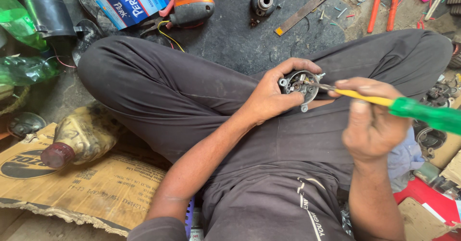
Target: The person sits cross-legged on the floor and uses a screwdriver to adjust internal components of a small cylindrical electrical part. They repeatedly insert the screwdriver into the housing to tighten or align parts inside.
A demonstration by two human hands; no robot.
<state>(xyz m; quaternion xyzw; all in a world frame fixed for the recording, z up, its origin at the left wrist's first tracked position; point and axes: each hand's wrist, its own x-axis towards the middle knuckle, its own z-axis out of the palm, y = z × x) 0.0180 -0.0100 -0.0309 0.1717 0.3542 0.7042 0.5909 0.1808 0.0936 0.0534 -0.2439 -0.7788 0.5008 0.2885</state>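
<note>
Person's sitting cross-legged on a dark, grimy floor [225, 34] in dark grey trousers [158, 97], and pretty much everything is going on right over the lap. Biggest loose bit is the flattened cardboard sheet [96, 183] at the lower left, with a dirty yellowish bottle with a red cap [79, 138] lying on it, and a couple of green plastic bottles [21, 68] beyond that along the left edge. Up top there's a blue and white box [132, 2], an orange and grey tool [192, 9] just beside it, a flat metal strip [309, 6] and a small round metal hub [263, 1]. The left hand [271, 94] is wrapped tight around a small round metal housing [300, 85], open face up, held above the right thigh. The right hand [372, 121] is clenched on a screwdriver with a green handle and yellow shank [384, 102], tip poked inside the housing; what it's touching in there looks like a screw or terminal, too small to tell.
</note>
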